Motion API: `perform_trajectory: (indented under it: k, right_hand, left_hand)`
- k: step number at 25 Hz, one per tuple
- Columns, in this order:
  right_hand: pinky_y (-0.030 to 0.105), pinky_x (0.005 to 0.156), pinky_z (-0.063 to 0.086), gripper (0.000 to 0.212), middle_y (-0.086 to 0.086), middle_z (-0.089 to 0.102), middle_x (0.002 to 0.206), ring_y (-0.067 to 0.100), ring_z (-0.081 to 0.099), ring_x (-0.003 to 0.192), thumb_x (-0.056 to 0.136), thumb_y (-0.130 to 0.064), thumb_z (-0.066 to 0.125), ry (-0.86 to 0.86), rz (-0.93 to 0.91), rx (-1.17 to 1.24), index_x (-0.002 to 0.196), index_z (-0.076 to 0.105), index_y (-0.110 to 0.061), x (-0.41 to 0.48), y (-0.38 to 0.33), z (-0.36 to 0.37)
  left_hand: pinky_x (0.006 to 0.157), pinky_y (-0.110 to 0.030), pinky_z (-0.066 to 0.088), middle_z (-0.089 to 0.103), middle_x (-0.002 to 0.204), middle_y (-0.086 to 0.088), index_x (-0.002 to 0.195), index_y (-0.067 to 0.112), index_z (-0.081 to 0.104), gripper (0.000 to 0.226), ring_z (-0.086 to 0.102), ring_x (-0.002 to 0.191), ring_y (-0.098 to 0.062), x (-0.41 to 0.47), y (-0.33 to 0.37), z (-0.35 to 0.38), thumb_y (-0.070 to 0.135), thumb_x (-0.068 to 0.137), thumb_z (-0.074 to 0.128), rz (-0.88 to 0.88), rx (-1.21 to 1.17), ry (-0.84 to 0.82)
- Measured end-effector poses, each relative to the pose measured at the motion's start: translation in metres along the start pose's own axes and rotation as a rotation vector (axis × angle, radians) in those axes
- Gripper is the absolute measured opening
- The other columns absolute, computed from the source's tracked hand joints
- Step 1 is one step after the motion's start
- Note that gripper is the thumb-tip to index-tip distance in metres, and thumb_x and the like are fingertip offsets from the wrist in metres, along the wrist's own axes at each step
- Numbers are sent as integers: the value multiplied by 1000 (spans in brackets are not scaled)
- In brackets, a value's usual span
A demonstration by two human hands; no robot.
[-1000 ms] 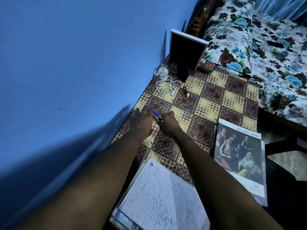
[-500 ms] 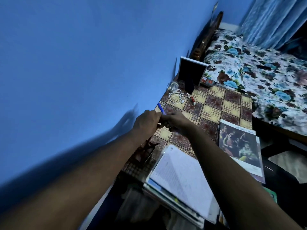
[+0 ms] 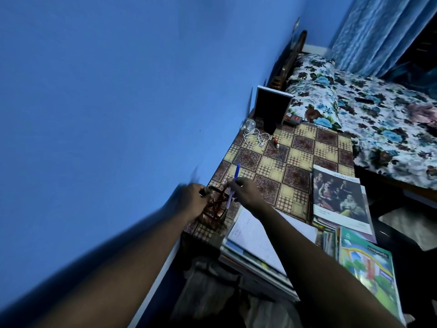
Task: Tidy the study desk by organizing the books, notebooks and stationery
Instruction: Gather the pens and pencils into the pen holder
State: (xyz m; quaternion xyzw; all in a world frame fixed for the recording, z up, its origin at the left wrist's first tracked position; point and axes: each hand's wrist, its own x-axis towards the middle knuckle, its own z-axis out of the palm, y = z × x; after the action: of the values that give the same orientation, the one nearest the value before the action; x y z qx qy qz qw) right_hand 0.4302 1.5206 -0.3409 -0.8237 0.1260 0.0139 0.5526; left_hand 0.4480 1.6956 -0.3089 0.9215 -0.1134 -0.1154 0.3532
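Note:
My right hand [image 3: 243,190] pinches a blue-capped pen [image 3: 233,185] upright, its lower end inside a brown see-through pen holder [image 3: 212,214] at the desk's near left corner. My left hand [image 3: 192,201] grips the holder's rim on the wall side. An open notebook [image 3: 255,240] lies on a stack of books just right of the holder, partly under my right forearm. A book with a painting on its cover [image 3: 338,197] rests on a pile at the right edge, and a green textbook [image 3: 369,266] lies nearer to me.
The desk's checked cloth [image 3: 295,157] runs along the blue wall. At its far end stand a dark frame [image 3: 272,110], a white cable [image 3: 255,138], a small red item [image 3: 275,142] and a round white object [image 3: 249,125]. A bed with floral sheet [image 3: 378,114] lies beyond.
Both hands drew back from mid-desk to the near left corner. My left hand took hold of the pen holder, and my right hand lowered the pen into it.

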Motion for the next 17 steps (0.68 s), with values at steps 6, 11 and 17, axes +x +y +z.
perform_trajectory:
  k: [6,11,17]
  right_hand:
    - [47,74,54,15,11,66,85,32,66,80,93,-16,62,89,-17,-90,81,57,-24,-11,25,10]
    - [45,74,52,14,13,65,86,33,63,82,95,-22,58,28,7,-185,83,54,-18,-7,45,18]
    - [35,70,50,7,7,61,94,23,59,84,92,-15,62,-12,-4,-244,95,59,-9,-3,56,18]
  left_hand:
    - [53,-9,37,72,100,-11,104,4,72,20,57,77,-12,1,-7,10,17,89,67,15,35,6]
    - [51,2,39,72,91,-10,103,5,68,21,59,71,-10,5,-11,11,15,85,72,56,-30,76]
    - [67,-34,60,73,85,-6,92,11,66,11,70,78,-20,20,-22,35,17,85,72,58,-97,17]
